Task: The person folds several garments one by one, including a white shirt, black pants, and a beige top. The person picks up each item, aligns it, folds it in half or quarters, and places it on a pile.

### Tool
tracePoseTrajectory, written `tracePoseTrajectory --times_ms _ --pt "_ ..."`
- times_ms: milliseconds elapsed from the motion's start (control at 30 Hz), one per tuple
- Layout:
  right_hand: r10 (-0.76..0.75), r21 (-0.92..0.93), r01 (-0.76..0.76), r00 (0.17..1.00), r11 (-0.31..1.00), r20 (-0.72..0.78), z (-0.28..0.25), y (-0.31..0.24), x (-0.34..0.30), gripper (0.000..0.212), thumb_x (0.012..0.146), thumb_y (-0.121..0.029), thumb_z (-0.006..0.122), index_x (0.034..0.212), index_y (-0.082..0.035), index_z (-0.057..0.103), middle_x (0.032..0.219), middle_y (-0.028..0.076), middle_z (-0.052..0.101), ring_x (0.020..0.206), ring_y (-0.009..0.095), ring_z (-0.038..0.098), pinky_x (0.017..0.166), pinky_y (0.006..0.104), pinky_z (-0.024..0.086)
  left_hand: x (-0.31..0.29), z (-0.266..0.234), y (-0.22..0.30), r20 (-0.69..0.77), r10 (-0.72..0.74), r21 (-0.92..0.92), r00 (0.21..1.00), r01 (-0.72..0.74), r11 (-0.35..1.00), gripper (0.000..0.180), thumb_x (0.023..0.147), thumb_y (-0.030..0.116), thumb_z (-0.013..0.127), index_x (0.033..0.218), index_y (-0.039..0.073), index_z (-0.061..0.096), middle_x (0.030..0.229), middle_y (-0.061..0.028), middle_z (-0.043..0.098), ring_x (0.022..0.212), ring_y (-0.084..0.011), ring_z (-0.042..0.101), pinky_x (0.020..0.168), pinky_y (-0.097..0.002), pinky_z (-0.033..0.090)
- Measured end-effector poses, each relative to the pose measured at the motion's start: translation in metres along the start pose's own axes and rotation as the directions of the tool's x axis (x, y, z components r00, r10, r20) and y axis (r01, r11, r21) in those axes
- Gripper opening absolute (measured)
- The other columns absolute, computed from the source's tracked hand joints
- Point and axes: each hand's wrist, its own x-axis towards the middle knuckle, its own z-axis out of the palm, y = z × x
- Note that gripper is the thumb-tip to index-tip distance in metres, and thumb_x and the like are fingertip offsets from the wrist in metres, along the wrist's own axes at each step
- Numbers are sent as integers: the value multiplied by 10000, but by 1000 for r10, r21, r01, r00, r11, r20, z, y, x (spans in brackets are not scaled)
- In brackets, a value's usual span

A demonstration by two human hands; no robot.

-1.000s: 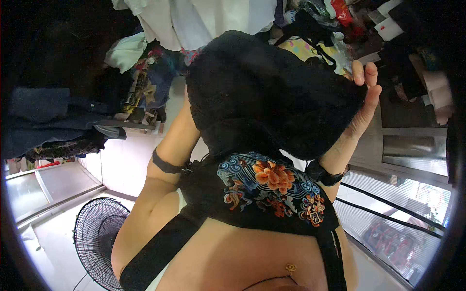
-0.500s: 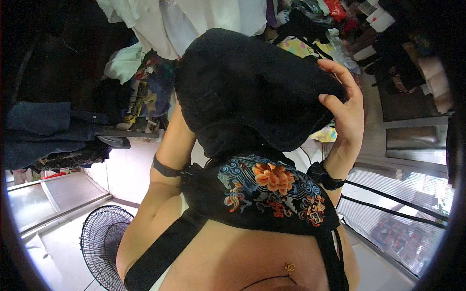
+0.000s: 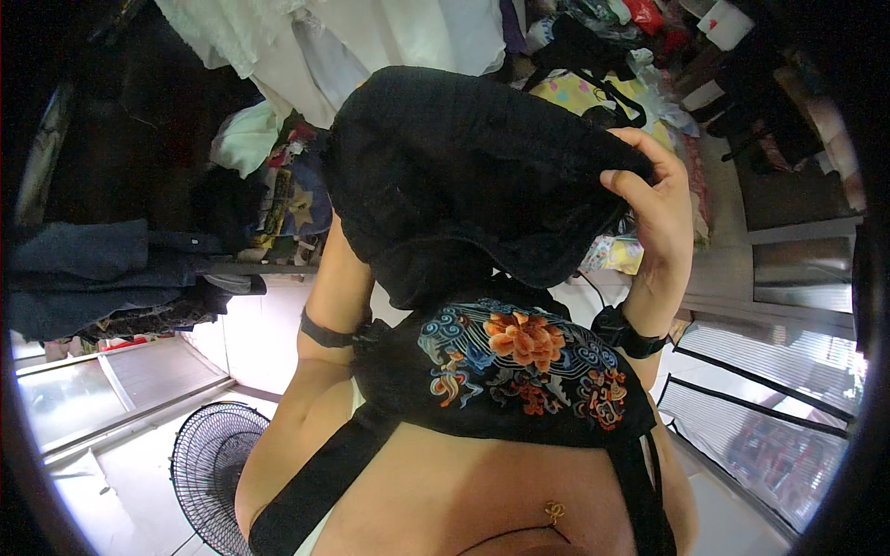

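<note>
A piece of black cloth (image 3: 464, 167), perhaps a garment, is held up spread out in front of my chest. Seams and a curved lower edge show on it. At its right corner my right hand (image 3: 660, 190) grips the edge, thumb on the near side and fingers curled over the top. My left forearm (image 3: 336, 278) runs up behind the cloth's left side, so the left hand and its fingers are hidden. Below hangs the black embroidered top (image 3: 524, 343) that I wear, with an orange flower and blue swirls.
White fabric (image 3: 371, 46) lies beyond the cloth. Folded dark clothes (image 3: 83, 269) are stacked at the left, above a black fan (image 3: 218, 473). A yellow patterned cloth (image 3: 567, 91) and plastic bags lie at the far right, near a metal-framed cabinet (image 3: 802, 278).
The black cloth's top edge has dropped and looks straighter toward the right corner. My right hand has shifted slightly and still grips that corner. The whole view has turned a little.
</note>
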Motion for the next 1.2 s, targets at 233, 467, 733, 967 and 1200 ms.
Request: tracePoseTrajectory --times_ms 233,467,733,967,1200 --pt "29 -43 -28 999 999 27 3 -1 4 261 776 -24 655 1031 26 675 924 17 680 840 82 597 773 232 468 5 -10 18 -35 -168 -599 985 114 792 362 804 156 712 1119 13 609 1067 -92 645 927 -220 616 865 -333 498" --pt "-167 -320 124 980 939 -108 0 22 18 221 802 -40 646 1014 5 688 974 71 701 920 136 632 849 255 465 18 -41 39 75 -203 -910 976 150 387 318 781 151 727 1045 -4 643 969 -73 693 836 -202 645 809 -311 518" --pt "-522 -627 294 826 721 -214 -22 12 27 287 804 97 577 1032 -18 708 1077 61 671 1041 157 615 938 251 428 31 -59 7 -251 -90 440 964 196 876 318 703 -25 666 989 111 641 795 -74 555 720 -221 554 672 -324 453" --pt "-556 -625 317 798 714 -231 -41 6 37 280 818 80 566 1034 -30 706 1071 49 669 1027 146 612 925 253 436 24 -68 -30 -373 -417 203 829 512 835 247 856 69 610 1088 107 684 925 -69 629 849 -177 617 711 -316 487" --pt "-445 -707 220 883 672 -147 -55 3 88 275 840 -22 499 1039 -45 689 950 70 666 861 164 603 803 261 455 59 -92 -55 123 -471 -311 874 485 818 328 869 22 503 1159 44 653 1030 -82 672 974 -185 613 828 -308 515"
